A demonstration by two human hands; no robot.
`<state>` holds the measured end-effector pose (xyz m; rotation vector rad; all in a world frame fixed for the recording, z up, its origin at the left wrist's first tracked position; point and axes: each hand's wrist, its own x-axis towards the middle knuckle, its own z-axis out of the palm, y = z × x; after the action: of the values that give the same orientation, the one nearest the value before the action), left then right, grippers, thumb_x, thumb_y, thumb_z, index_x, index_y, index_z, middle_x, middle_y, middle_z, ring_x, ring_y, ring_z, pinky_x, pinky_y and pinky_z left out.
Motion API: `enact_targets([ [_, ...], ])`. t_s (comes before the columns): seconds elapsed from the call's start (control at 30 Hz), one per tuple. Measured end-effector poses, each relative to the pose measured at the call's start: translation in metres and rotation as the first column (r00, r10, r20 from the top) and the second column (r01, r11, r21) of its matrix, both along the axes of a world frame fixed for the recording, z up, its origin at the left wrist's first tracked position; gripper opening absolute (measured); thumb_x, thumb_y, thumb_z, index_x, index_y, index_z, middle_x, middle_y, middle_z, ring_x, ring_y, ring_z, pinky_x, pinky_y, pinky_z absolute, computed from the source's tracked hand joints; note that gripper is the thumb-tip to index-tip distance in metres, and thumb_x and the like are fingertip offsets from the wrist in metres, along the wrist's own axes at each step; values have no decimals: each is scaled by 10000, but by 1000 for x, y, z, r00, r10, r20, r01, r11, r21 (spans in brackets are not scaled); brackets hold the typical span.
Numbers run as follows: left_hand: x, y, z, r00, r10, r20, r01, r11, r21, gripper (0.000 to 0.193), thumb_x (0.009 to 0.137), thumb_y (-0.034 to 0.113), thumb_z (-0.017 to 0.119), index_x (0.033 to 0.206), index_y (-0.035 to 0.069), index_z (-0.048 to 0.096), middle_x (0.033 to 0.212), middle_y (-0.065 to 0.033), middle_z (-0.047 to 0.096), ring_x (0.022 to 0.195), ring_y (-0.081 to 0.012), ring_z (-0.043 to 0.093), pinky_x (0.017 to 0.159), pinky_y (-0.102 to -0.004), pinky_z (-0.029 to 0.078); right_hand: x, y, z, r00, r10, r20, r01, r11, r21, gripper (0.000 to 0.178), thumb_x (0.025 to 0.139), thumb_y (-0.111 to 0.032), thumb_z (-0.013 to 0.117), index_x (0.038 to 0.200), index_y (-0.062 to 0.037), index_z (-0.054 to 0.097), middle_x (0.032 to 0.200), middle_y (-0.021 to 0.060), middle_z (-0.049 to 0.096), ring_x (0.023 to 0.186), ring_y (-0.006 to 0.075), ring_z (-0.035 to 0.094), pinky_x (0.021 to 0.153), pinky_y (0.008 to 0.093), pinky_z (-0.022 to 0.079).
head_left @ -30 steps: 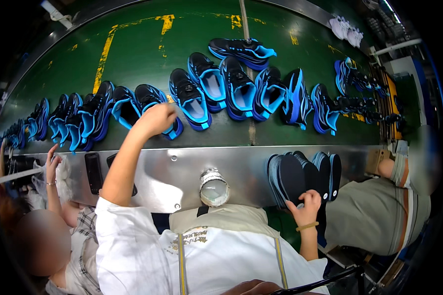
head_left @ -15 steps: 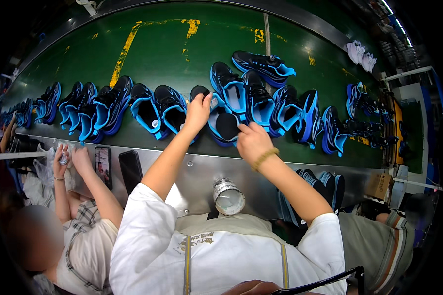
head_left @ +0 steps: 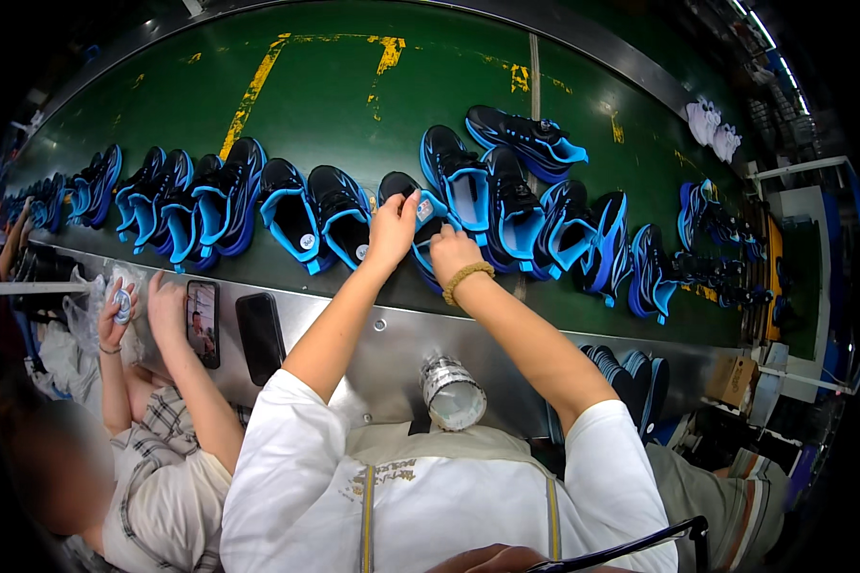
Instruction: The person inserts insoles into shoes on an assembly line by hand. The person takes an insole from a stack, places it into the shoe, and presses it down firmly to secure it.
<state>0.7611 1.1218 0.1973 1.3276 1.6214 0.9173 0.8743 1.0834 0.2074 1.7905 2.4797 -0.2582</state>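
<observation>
A black sneaker with bright blue edging (head_left: 398, 183) lies toe away in front of me, partly covered by my hands. My left hand (head_left: 394, 232) pinches its raised tongue, which carries a pale label. At the opening, my right hand (head_left: 455, 258), with a braided band at the wrist, has its fingers curled down into the shoe; the fingertips are hidden, and no insole shows there. Beside the left hand stands another sneaker (head_left: 339, 205) with a round white sticker inside. To the right, a sneaker with a pale inside (head_left: 468, 196) stands close to the right hand.
More matching sneakers line the green belt (head_left: 315, 105) on both sides; one sneaker (head_left: 526, 143) lies crosswise behind. On the metal ledge (head_left: 354, 368) are a tape-wrapped jar (head_left: 452, 393) and a dark phone (head_left: 260, 336). Dark insoles (head_left: 640, 377) sit at right. A co-worker's hands (head_left: 167, 310) work at left.
My right hand has moved left and forward into the shoe's opening. The black insole it held there is out of sight now. My left hand keeps hold of the tongue.
</observation>
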Motion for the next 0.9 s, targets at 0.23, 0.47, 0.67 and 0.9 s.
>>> enact_targets([
  [0.23,-6,-8,13,985,-74,-159,78,997,24,347,814,349,450,764,12,515,586,-164,518,556,-315,510,502,-351,382,-8,-13,41,998,-43,-50,33,981,-190,306,687,-247,561,882,-15,525,946,199,481,846,337,524,718,381,459],
  [0.47,-13,-7,12,971,-147,-187,167,981,97,363,804,345,465,725,-10,473,608,-200,498,607,-359,502,536,-376,389,2,28,62,991,96,95,-11,755,-655,252,667,-250,567,799,-40,612,971,187,533,920,285,521,767,353,438],
  [0.67,-18,2,5,976,-203,-82,206,978,32,335,812,322,443,709,7,490,647,-228,523,660,-403,503,561,-437,401,-7,18,8,980,197,-20,-193,932,-306,181,747,-128,444,795,-50,600,895,151,514,846,284,524,716,373,447],
  [0.9,-16,-2,5,966,-203,-159,210,977,33,304,820,297,446,784,2,507,668,-212,523,665,-374,515,561,-401,403,-2,19,-24,965,262,22,-254,948,-193,189,765,-131,415,847,-35,556,900,143,497,857,270,492,710,352,432],
])
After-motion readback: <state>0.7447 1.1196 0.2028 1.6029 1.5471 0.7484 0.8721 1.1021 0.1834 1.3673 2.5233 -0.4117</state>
